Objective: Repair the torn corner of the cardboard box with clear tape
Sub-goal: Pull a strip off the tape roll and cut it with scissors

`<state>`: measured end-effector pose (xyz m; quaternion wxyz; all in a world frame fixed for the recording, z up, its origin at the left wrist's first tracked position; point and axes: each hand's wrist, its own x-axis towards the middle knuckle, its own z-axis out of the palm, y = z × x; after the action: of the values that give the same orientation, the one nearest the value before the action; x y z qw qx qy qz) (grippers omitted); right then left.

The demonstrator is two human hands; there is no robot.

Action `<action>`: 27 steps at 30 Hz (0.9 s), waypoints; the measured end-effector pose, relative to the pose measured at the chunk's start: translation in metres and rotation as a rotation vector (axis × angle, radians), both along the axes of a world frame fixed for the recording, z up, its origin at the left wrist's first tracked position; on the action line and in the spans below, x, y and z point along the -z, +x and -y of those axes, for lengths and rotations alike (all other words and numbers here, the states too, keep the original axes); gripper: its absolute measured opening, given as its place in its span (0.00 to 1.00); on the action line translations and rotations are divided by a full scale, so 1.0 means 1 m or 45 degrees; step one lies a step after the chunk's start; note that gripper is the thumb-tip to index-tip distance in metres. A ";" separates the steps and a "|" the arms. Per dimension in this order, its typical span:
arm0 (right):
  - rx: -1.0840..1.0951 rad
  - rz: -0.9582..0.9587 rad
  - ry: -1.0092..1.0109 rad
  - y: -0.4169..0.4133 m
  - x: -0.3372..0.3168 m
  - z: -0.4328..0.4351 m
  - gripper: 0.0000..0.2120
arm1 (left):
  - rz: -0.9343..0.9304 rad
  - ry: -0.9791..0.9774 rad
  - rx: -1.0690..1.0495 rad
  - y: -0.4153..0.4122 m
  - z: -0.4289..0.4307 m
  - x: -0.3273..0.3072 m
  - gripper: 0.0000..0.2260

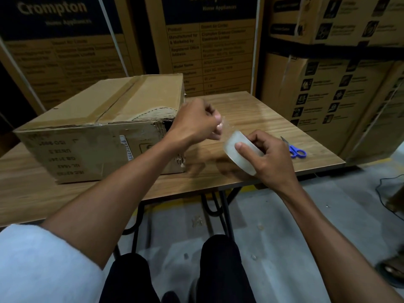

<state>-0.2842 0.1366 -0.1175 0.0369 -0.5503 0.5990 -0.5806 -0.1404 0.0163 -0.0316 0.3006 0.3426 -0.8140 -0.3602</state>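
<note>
A brown cardboard box [91, 127] lies on the wooden table [251, 110], its near right corner [162, 125] torn and frayed from the top edge downward. My right hand [269, 157] grips a roll of clear tape [236, 153] just right of the box. My left hand [194, 122] pinches the free end of the tape [222, 125], a short strip pulled up from the roll. That hand hovers beside the torn corner and partly hides it.
Blue-handled scissors [295, 149] lie on the table near its right edge. Tall stacked appliance cartons [209, 44] wall in the back and right. Grey floor [306, 226] and my dark-trousered knees lie below the table's near edge.
</note>
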 end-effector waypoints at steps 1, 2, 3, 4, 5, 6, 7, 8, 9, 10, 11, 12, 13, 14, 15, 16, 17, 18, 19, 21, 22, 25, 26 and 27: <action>0.022 0.029 0.015 -0.001 -0.002 0.001 0.09 | -0.004 0.026 0.016 -0.001 -0.001 -0.005 0.08; 0.038 0.056 0.027 -0.001 -0.004 0.001 0.09 | 0.016 0.072 0.042 -0.002 -0.004 -0.010 0.07; 0.047 0.068 0.040 0.000 -0.006 0.002 0.10 | 0.034 0.145 0.074 -0.002 -0.005 -0.015 0.05; 0.060 0.066 0.053 0.001 -0.008 0.003 0.11 | 0.051 0.232 0.121 -0.002 -0.006 -0.019 0.04; 0.081 0.068 0.064 0.002 -0.010 0.004 0.12 | 0.062 0.306 0.177 -0.002 -0.005 -0.023 0.02; 0.099 0.074 0.068 0.003 -0.011 0.004 0.13 | 0.073 0.344 0.225 -0.002 -0.004 -0.027 0.04; 0.108 0.086 0.074 0.003 -0.012 0.004 0.13 | 0.093 0.353 0.262 -0.002 -0.002 -0.029 0.10; 0.104 0.103 0.084 0.004 -0.013 0.003 0.13 | 0.119 0.345 0.280 -0.002 0.000 -0.030 0.17; 0.088 0.124 0.096 0.004 -0.014 0.001 0.14 | 0.144 0.327 0.277 -0.002 0.001 -0.032 0.21; 0.064 0.135 0.101 0.004 -0.014 -0.001 0.15 | 0.169 0.304 0.270 -0.003 0.001 -0.034 0.22; 0.044 0.140 0.098 0.004 -0.014 -0.003 0.15 | 0.195 0.281 0.267 -0.004 0.002 -0.037 0.20; 0.034 0.148 0.092 0.005 -0.014 -0.005 0.14 | 0.225 0.266 0.273 -0.005 0.002 -0.040 0.17; 0.037 0.165 0.083 0.006 -0.015 -0.006 0.13 | 0.255 0.265 0.283 -0.007 0.002 -0.044 0.13; 0.048 0.188 0.069 0.008 -0.015 -0.006 0.13 | 0.281 0.271 0.290 -0.008 0.003 -0.048 0.10; 0.062 0.213 0.058 0.010 -0.017 -0.006 0.13 | 0.305 0.275 0.291 -0.010 0.003 -0.050 0.07; 0.076 0.237 0.049 0.013 -0.018 -0.005 0.14 | 0.326 0.268 0.290 -0.012 0.002 -0.050 0.06; 0.091 0.264 0.044 0.015 -0.021 -0.005 0.16 | 0.339 0.247 0.287 -0.014 0.001 -0.049 0.05; 0.110 0.292 0.044 0.017 -0.023 -0.004 0.17 | 0.344 0.211 0.279 -0.017 -0.001 -0.047 0.04; 0.131 0.321 0.050 0.019 -0.026 -0.004 0.18 | 0.343 0.151 0.265 -0.020 -0.003 -0.045 0.04; 0.185 0.344 0.095 0.020 -0.030 -0.002 0.19 | 0.323 -0.027 0.204 -0.024 -0.006 -0.043 0.04; 0.225 0.335 0.137 0.019 -0.030 -0.001 0.19 | 0.306 -0.084 0.176 -0.025 -0.007 -0.045 0.04; 0.287 0.350 0.182 0.018 -0.030 -0.002 0.20 | 0.293 -0.062 0.203 -0.027 -0.006 -0.059 0.03; 0.287 0.342 0.183 0.018 -0.030 -0.003 0.20 | 0.303 -0.061 0.207 -0.026 -0.006 -0.063 0.03; 0.286 0.333 0.185 0.019 -0.030 -0.004 0.20 | 0.300 -0.042 0.216 -0.024 -0.006 -0.065 0.03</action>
<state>-0.2649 0.1402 -0.0878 0.0889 -0.3957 0.6870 -0.6029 -0.1647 0.0218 0.0339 0.1770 0.3075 -0.8754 -0.3283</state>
